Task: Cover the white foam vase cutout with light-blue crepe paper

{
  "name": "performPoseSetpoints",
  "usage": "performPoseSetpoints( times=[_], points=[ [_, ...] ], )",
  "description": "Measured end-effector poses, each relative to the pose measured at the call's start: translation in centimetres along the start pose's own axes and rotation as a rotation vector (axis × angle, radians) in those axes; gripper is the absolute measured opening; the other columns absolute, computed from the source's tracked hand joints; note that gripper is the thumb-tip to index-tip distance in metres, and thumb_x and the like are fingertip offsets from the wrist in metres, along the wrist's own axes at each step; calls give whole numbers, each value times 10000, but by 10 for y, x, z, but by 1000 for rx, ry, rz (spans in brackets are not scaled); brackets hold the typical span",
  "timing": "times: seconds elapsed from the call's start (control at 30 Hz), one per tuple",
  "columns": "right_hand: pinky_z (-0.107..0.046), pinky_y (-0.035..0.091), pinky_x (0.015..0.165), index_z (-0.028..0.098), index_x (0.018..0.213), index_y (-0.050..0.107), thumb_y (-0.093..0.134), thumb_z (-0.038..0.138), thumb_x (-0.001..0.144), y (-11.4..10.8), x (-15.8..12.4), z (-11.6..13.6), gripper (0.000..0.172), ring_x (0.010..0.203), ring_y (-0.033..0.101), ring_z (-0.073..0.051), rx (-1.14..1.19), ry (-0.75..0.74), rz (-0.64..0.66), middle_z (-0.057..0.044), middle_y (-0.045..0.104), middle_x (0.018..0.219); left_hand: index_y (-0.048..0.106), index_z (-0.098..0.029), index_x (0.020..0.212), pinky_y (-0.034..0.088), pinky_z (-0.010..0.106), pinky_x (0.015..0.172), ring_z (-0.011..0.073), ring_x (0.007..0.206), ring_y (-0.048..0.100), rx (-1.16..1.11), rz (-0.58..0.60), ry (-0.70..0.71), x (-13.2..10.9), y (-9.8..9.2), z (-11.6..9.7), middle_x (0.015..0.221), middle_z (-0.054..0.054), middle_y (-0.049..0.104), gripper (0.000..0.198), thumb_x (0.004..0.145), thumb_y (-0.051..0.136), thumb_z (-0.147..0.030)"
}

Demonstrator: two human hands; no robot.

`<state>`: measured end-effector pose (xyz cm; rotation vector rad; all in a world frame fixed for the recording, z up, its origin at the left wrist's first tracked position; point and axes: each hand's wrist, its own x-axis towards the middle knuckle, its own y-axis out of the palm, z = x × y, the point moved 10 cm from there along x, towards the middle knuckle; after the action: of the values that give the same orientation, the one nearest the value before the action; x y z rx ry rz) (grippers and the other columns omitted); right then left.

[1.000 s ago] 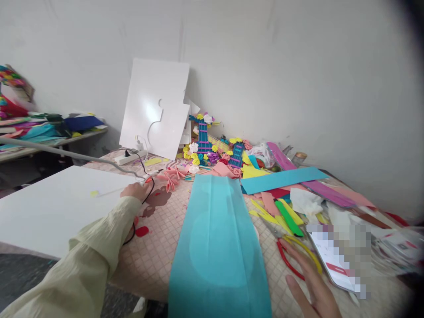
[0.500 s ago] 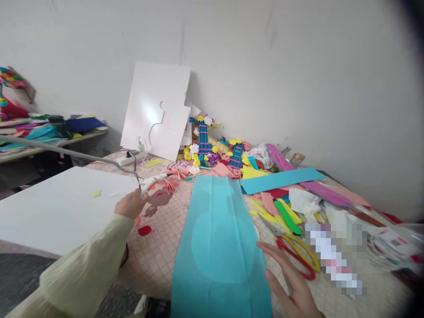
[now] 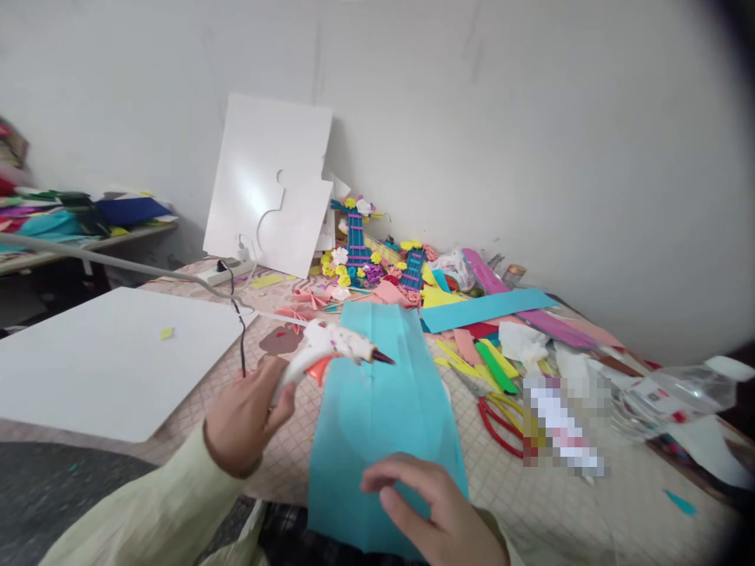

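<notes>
Over creased blue paper [image 3: 392, 401]: R hand [image 3: 440, 499], fingers loosely parted; L hand [image 3: 248, 413], fingers rnd wht plastic cone-tipped glue gun [image 3: 336, 343].

The paper [image 3: 386, 413] is turquoise, the glue gun [image 3: 335, 343] white — tablecloth [image 3: 554, 511] beige, grid-patterned.

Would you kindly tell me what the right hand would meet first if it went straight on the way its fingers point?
Most likely the blue paper: the right hand points leftward across it, though any gap between them is unclear.
</notes>
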<state>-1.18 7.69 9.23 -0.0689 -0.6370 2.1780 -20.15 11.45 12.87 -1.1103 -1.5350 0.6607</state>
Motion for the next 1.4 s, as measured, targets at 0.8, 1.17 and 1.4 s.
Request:
performPoseSetpoints(
  times=[0.8, 1.17, 1.4],
  points=[
    [-396, 518, 703, 299, 938, 521, 458, 572, 758, -48, -47, -17, 332, 740, 575, -172, 599, -254, -937, -8, 550, 805, 518, -163, 959, 400, 342, 687, 186, 746, 509, -252, 11, 516, -48, 19, -108, 766, 48, 561, 196, 820, 447, -282],
    [-266, 500, 610, 225, 808, 633, 647, 609, 548, -91, -133, -71, 464, 684, 600, -131, 857, 1, -1414, 31, 646, 750, 556, -156, 853, 452, 287, 674, 149, 721, 545, -212, 107, 597, -39, 44, -60, 757, 45, 597, 233, 892, 338, -226],
    [-251, 390, 456, 192, 745, 629, 563, 609, 657, -86, -127, -60, 432, 505, 497, -102, 710, -103, -1393, 21, 556, 551, 485, -169, 1114, 432, 365, 891, 212, 1012, 530, -152, 174, 656, -53, 70, -57, 1018, 74, 612, 280, 867, 403, -271]
  ],
)
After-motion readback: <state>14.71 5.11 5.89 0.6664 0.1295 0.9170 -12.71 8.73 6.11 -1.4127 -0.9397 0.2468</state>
